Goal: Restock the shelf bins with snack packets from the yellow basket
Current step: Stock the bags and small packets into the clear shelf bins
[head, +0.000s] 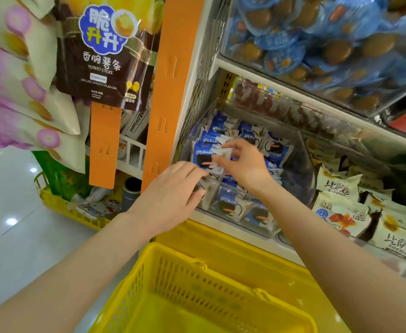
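- The right hand [243, 164] has its grip pinched on a blue-and-white snack packet [205, 157] above the clear bin [303, 169].
- The left hand [173, 195] curls its grip over the bin's front rim.
- The yellow basket [173, 280] sits below.

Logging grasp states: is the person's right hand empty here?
No, the right hand pinches a blue-and-white snack packet above the clear shelf bin.

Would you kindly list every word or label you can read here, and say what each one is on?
"脆升升": brown bag
"香脆薯条": brown bag
"POTATO STICKS": brown bag
"GRILLED WAGYU FLAVOR": brown bag
"比萨卷": cream packets
Blue packets: white characters, too blurred to read.
Brown bag's small print and label: too small to read.
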A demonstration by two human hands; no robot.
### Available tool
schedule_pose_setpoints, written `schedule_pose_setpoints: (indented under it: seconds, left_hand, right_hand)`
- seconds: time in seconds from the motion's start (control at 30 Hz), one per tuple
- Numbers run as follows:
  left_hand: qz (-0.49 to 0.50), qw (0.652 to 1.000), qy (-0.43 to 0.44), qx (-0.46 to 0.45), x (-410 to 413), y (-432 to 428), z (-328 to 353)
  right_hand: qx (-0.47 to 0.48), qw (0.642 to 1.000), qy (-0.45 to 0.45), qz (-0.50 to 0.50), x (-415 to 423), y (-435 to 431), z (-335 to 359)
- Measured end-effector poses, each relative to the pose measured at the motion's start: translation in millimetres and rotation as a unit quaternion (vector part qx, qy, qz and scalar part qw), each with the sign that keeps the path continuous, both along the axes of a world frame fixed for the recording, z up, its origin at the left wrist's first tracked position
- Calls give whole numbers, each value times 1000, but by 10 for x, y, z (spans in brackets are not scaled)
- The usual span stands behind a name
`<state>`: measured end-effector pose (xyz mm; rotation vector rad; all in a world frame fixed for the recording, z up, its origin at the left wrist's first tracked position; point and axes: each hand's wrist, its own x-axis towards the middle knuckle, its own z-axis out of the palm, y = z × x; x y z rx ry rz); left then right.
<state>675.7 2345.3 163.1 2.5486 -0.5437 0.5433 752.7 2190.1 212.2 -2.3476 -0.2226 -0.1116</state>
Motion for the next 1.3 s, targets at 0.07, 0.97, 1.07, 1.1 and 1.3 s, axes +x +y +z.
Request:
schedule_pose_setpoints:
  seconds: [0.07,0.97,1.07,1.1,1.3]
  left_hand:
    - [-2,1000,-11,-2,6,4,-17]
    - [278,888,359,-74,-988,248,-1921]
    - [280,902,320,-74,-1000,258,-2002]
    - [276,907,307,-80,-999,261,-2014]
    - [284,907,303,-72,-970,246,-2061]
  right_hand:
    - [-26,999,17,34,34,83,-79]
    - [-250,924,257,132,-1798,-1110,-3090]
    - [-257,889,368,89,-1915,-1179,-3547]
    - [-274,879,384,71,-1934,-1185,-3659]
    - [-329,859,392,15,-1951,-1212,-3973]
